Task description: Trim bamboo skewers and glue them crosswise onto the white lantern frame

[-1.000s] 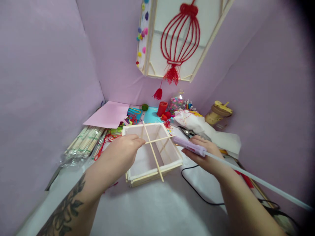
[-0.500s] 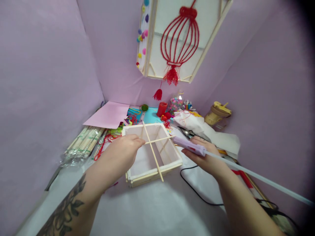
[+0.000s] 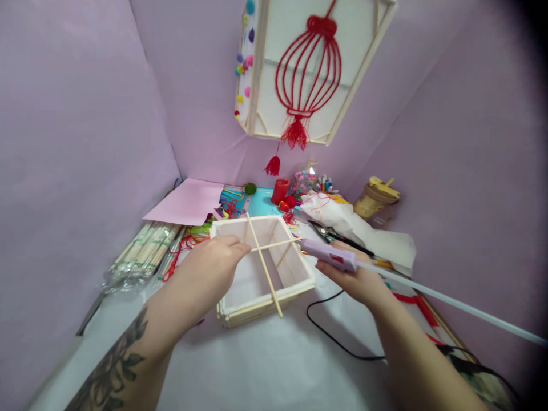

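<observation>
A box frame (image 3: 252, 311) of thin wooden sticks, lined with white material, sits on the table with its top uncovered. One wooden stick (image 3: 267, 274) lies lengthwise over it, its near end jutting past the rim. Between pinched fingers, my left hand (image 3: 214, 264) has the left end of a second stick (image 3: 280, 244), which crosses the first. My right hand (image 3: 362, 279) is wrapped round a lilac hot glue gun (image 3: 329, 255), whose tip is by the crossing stick's right end. Whether the tip touches it I cannot tell. A long, pale glue stick (image 3: 449, 299) trails from the gun's back.
Overhead hangs a lantern (image 3: 265, 74) with a red yarn design. Bagged wooden sticks (image 3: 148, 248) and pink paper (image 3: 188, 201) lie left. Pliers-like cutters (image 3: 329, 233), white cloth-like material (image 3: 363, 228) and a lidded cup (image 3: 377, 198) are at right. A black cord (image 3: 329, 341) curves across the table.
The view has shifted slightly. Both hands stay nearly in place, the left on the stick and the right on the glue gun, which has turned a little.
</observation>
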`<state>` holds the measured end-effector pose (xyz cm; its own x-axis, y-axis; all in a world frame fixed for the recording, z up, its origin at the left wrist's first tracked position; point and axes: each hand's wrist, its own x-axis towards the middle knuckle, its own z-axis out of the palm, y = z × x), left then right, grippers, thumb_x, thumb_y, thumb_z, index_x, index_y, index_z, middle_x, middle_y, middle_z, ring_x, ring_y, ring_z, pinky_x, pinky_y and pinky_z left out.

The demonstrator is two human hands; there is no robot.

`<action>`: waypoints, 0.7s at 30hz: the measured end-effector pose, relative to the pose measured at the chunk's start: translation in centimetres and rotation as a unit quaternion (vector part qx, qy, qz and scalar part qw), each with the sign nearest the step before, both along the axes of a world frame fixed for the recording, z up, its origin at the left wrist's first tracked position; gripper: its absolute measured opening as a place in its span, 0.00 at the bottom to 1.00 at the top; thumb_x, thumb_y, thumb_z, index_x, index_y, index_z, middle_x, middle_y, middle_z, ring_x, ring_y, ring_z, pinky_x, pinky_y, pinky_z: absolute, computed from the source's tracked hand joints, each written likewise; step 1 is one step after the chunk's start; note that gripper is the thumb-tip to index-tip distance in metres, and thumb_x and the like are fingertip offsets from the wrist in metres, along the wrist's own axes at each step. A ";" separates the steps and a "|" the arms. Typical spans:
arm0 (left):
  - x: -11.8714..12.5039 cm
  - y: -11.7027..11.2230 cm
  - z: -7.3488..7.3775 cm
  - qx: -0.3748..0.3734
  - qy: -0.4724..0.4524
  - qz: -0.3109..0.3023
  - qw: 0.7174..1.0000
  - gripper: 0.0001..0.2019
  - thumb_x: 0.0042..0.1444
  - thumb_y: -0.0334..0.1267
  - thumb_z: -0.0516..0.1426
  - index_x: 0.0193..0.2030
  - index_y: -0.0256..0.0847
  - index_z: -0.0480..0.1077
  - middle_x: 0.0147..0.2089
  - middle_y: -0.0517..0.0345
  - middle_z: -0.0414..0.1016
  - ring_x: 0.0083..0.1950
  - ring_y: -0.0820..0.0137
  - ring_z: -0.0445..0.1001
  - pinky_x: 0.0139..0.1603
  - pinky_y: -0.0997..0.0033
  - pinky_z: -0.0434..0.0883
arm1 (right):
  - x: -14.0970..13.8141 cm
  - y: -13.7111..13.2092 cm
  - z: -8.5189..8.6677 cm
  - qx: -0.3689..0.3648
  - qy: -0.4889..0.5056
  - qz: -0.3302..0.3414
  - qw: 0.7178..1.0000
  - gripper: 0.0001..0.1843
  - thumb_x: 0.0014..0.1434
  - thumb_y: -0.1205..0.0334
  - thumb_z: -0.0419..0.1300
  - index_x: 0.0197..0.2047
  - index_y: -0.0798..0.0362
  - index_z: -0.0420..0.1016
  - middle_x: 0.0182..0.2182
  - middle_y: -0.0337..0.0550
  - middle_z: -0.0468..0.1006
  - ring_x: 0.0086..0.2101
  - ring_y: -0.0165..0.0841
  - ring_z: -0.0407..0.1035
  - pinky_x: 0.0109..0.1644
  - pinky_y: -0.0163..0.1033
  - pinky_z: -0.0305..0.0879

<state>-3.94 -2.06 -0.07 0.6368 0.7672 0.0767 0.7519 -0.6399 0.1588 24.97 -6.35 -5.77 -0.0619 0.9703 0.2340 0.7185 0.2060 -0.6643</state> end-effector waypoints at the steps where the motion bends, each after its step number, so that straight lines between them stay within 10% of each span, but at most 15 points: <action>1: 0.0 0.0 0.0 0.005 0.002 0.001 1.000 0.22 0.50 0.20 0.50 0.49 0.39 0.75 0.45 0.50 0.79 0.47 0.62 0.77 0.51 0.61 0.73 | 0.0 0.0 0.0 -0.005 0.006 -0.005 1.000 0.17 0.55 0.51 0.60 0.23 0.50 0.60 0.21 0.35 0.63 0.22 0.29 0.59 0.25 0.36 0.56; 21: 0.2 -0.5 0.6 0.003 0.044 0.022 0.999 0.22 0.53 0.21 0.49 0.50 0.39 0.74 0.46 0.48 0.77 0.48 0.60 0.76 0.49 0.60 0.72 | 0.3 -0.3 -0.6 -0.025 0.041 -0.009 0.999 0.14 0.54 0.52 0.62 0.27 0.50 0.64 0.22 0.34 0.62 0.22 0.29 0.58 0.25 0.36 0.55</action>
